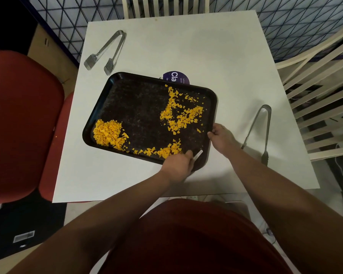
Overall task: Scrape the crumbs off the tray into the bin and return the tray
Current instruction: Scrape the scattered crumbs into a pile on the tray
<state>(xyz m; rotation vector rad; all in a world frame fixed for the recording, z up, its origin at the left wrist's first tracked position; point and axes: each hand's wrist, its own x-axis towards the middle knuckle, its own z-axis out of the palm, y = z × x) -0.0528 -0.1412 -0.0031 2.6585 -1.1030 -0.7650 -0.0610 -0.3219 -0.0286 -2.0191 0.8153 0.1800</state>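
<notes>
Black tray [99, 115] holds orange crumbs [107, 134] — heaped left, scattered right.

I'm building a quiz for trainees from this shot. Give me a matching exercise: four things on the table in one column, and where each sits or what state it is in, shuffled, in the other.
Things:
1. tray
2. heaped crumbs
3. far tongs
4. white scraper

Places or states:
A. held in the left hand, at the tray's near edge
B. piled in the tray's near left corner
C. lying on the table's far left part
D. gripped at its right edge by the right hand

Pairs: 1-D, 2-B, 3-C, 4-A
</notes>
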